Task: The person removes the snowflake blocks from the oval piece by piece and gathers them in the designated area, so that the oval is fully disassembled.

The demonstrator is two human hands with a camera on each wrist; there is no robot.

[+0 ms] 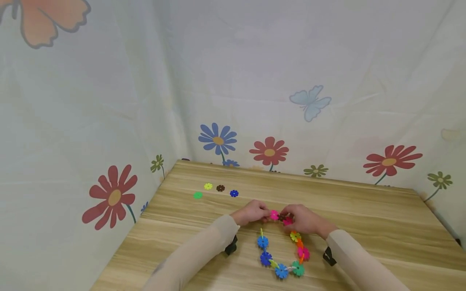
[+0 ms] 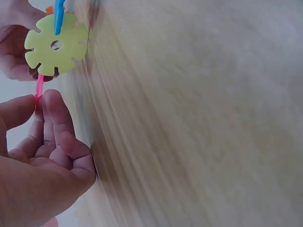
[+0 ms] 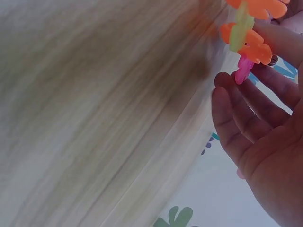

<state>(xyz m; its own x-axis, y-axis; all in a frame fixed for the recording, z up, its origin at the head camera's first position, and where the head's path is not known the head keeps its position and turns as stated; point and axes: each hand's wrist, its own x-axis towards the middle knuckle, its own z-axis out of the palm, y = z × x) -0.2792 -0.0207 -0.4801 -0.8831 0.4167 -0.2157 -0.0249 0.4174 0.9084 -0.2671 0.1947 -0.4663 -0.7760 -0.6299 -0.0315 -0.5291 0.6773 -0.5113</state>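
Note:
A chain of interlocked, notched plastic snowflake discs curves in an open loop on the table, with a green disc (image 1: 297, 268) at its near side. My left hand (image 1: 253, 211) pinches a pink disc (image 1: 274, 214) at the loop's far side between thumb and fingers. Just right of it, a brown disc (image 1: 282, 217) joins a second pink disc (image 1: 288, 221), which my right hand (image 1: 305, 218) holds. In the right wrist view, an orange disc (image 3: 260, 49) hangs by those fingers. A yellow disc (image 2: 68, 52) forms the chain's other end, near my left hand.
Loose discs lie at the back left: yellow (image 1: 208, 186), brown (image 1: 220, 188), blue (image 1: 234, 193) and green (image 1: 198, 195). The wooden table (image 1: 346, 202) meets a flower-printed cloth (image 1: 327, 133) behind and at the left.

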